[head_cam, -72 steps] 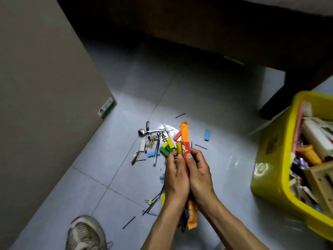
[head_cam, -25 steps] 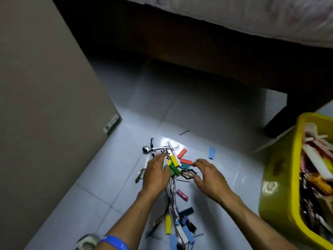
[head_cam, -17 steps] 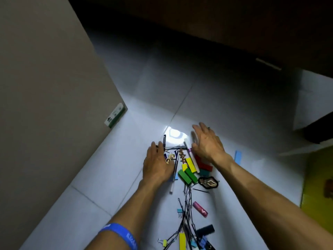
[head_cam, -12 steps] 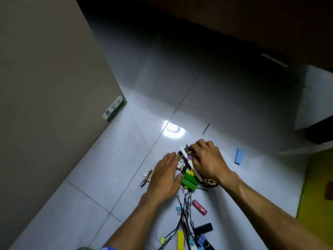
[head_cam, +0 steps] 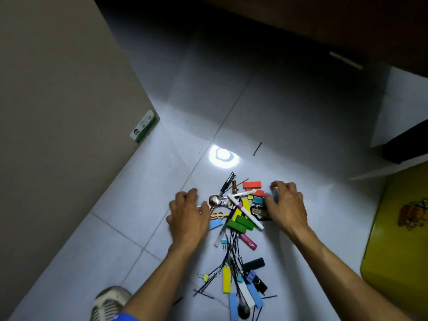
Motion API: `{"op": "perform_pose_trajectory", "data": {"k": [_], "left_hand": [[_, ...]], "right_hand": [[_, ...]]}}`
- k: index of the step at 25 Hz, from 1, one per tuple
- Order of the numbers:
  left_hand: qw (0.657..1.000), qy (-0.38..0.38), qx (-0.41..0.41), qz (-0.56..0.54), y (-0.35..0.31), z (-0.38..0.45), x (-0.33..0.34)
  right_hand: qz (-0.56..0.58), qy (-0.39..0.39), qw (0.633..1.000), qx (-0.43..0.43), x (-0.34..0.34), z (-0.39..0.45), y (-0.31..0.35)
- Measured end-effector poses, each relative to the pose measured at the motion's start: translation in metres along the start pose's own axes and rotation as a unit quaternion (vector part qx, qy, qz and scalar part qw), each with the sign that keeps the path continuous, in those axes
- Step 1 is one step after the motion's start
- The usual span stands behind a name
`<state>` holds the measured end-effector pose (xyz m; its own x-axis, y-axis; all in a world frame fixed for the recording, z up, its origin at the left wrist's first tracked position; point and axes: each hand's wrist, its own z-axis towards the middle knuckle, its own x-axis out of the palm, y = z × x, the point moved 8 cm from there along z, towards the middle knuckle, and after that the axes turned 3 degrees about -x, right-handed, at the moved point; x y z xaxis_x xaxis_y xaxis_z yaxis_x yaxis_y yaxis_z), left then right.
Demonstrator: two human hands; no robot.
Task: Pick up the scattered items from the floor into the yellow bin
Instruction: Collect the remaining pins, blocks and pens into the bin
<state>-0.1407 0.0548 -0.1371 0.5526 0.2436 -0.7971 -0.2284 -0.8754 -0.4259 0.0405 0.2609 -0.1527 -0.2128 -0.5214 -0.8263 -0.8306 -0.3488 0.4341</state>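
Since half a second earlier our left hand (head_cam: 188, 216) and right hand (head_cam: 287, 206) had spread apart, fingers curled and empty, flanking the scattered items (head_cam: 240, 214) left of the yellow bin (head_cam: 398, 239); we judged sweeping inward together best.

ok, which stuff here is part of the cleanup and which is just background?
Job: floor pile, spoon, white marker, stray hairpin, yellow bin, left hand, right hand.
Background: green-white box, shoe.

Grey shoe (head_cam: 108, 302) on white tiled floor (head_cam: 289, 117).
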Motion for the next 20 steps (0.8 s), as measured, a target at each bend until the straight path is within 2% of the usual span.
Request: {"op": "perform_pose_trajectory", "data": {"k": [2,4,6,10,14,17,20], "left_hand": [[0.996,0.035,-0.076,-0.023,0.016,-0.002,0.004],[0.993,0.09,-0.07,-0.039,-0.001,-0.01,0.027],[0.988,0.11,-0.064,-0.091,-0.03,-0.018,0.048],[0.965,0.095,-0.115,-0.217,-0.037,-0.021,0.063],[0.898,0.063,-0.153,-0.407,-0.032,-0.027,0.065],[0.881,0.058,-0.159,-0.443,-0.038,-0.035,0.066],[0.88,0.069,-0.14,-0.449,-0.049,-0.047,0.063]], "right_hand": [[0.014,-0.003,0.999,0.031,0.002,-0.004,0.002],[0.015,0.018,1.0,0.008,0.017,-0.01,0.024],[0.043,0.034,0.998,-0.025,0.04,-0.024,0.055],[0.175,0.055,0.983,-0.004,0.066,-0.037,0.066],[0.299,0.034,0.952,0.045,0.077,-0.046,0.064],[0.422,0.003,0.901,0.095,0.078,-0.053,0.061],[0.458,-0.036,0.882,0.104,0.065,-0.062,0.051]]}}
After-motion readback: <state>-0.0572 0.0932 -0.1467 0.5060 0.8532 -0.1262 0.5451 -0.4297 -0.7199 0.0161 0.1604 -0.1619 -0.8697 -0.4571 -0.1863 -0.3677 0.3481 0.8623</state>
